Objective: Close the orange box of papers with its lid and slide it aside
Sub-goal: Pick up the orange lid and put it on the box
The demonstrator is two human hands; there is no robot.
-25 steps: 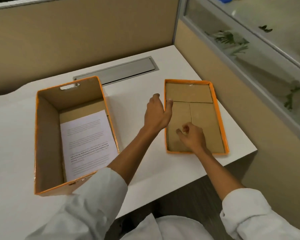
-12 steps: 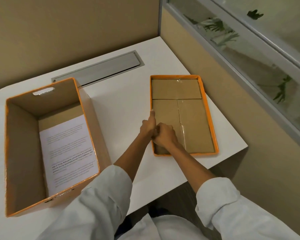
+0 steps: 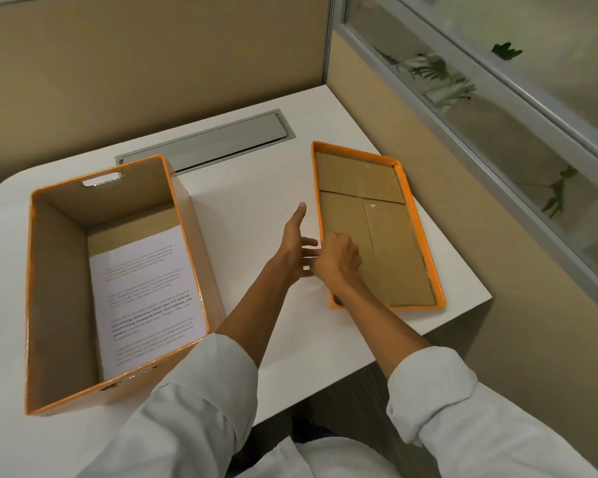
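Note:
The open orange box (image 3: 61, 291) stands on the left of the white desk (image 3: 252, 188), with a stack of printed papers (image 3: 145, 298) lying in its bottom. Its orange lid (image 3: 397, 243) lies upside down on the right, brown inside facing up and turned slightly askew. My right hand (image 3: 337, 262) reaches over the lid's left rim with its fingers curled on that edge. Just left of that rim is my left hand (image 3: 294, 244), fingers spread and thumb up, holding nothing.
A grey metal cable hatch (image 3: 214, 139) is set into the desk behind the box. Beige partition panels (image 3: 152, 63) close the back and right, with a glass strip (image 3: 497, 98) above. The desk's right corner and front edge lie close to the lid.
My right hand has moved from the lid's inside floor to its left rim. My left hand has opened beside it. The lid has turned a little on the desk.

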